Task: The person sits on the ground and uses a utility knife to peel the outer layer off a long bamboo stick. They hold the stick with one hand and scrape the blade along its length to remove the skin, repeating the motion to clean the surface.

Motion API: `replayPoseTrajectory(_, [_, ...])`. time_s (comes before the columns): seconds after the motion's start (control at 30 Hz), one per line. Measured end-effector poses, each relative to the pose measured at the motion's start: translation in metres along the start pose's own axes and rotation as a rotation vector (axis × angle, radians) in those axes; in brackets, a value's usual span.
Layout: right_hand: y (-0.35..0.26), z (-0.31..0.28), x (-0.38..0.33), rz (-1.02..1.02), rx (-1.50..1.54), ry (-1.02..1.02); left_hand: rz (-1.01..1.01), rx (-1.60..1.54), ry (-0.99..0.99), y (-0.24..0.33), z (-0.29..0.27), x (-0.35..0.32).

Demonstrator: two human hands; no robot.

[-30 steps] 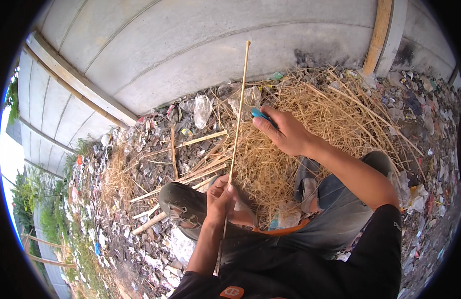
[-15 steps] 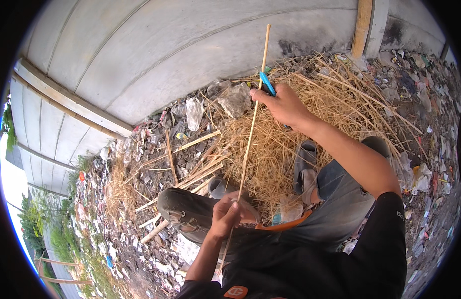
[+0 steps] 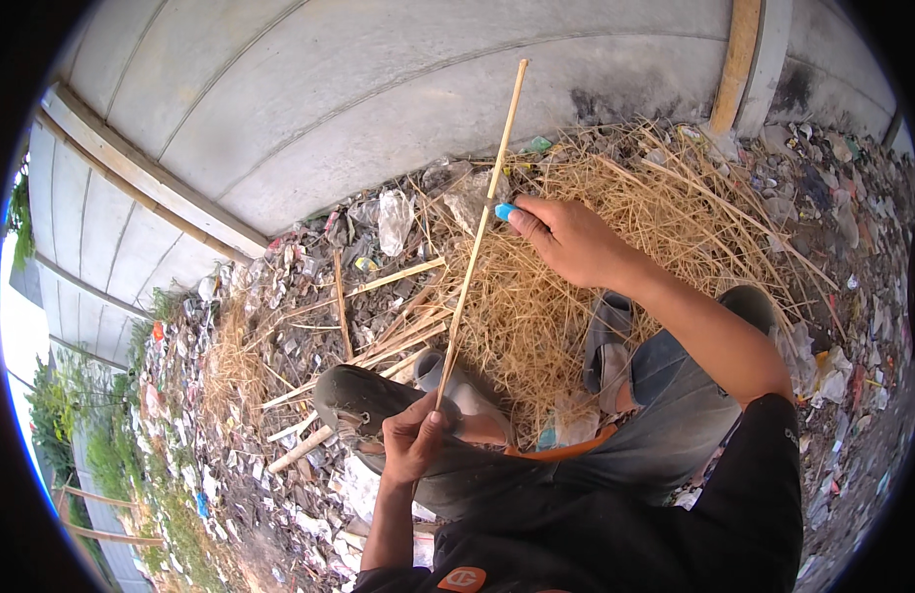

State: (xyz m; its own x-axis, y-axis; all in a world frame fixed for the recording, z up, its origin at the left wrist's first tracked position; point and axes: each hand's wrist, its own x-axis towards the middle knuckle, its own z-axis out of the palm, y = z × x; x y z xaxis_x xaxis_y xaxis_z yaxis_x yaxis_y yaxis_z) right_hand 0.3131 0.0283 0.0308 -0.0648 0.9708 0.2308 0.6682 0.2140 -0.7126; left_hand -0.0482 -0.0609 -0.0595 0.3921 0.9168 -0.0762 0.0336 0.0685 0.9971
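Observation:
A long thin bamboo stick (image 3: 482, 222) runs from near my lap up toward the grey wall. My left hand (image 3: 410, 440) pinches its lower end above my left knee. My right hand (image 3: 566, 237) reaches out over the straw pile and grips a small blue-handled tool (image 3: 504, 211) whose tip sits against the stick about halfway up. I am seated on the ground with bent knees in grey trousers (image 3: 615, 435) and a black shirt.
A heap of dry straw shavings (image 3: 596, 287) lies in front of me. Split bamboo pieces (image 3: 378, 341) lie to the left. Litter and plastic scraps (image 3: 393, 217) cover the ground. A grey concrete panel wall (image 3: 358, 109) rises just beyond, with a wooden post (image 3: 736, 64) against it.
My right hand with the blue tool slid up along the stick and came back down a little. The stick tilted more to the right. My left hand kept its grip.

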Motion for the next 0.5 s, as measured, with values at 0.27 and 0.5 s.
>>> replayPoseTrajectory(0.27, [0.021, -0.010, 0.017, 0.056, -0.260, 0.156, 0.141, 0.146, -0.018, 0.001, -0.002, 0.003])
replayPoseTrajectory(0.5, [-0.008, 0.046, -0.019, -0.126, -0.219, -0.020, 0.088, 0.035, 0.030, 0.010, 0.019, 0.019])
